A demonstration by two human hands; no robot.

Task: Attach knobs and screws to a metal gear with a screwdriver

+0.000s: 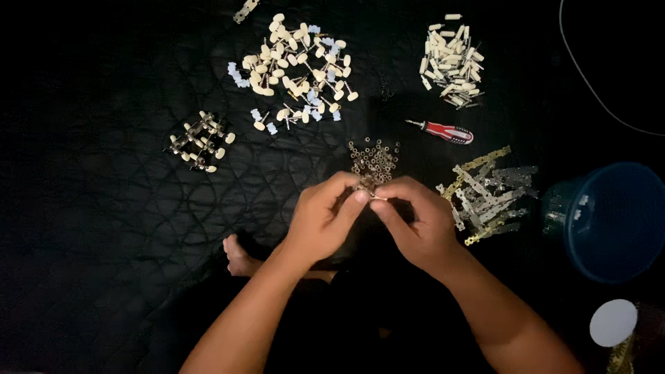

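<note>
While both forearms angle inward, the left hand [324, 220] and right hand [414, 225] pinch one small metal part [377, 198] together.

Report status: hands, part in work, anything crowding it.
Left hand and right hand pinch one small metal part together. Pile of small metal nuts just beyond fingertips. Metal strips beside right hand; red-handled screwdriver apart.

Both hands' fingers [360, 197] pinch a small metal piece [379, 198]; nuts [374, 158] just beyond.
</note>
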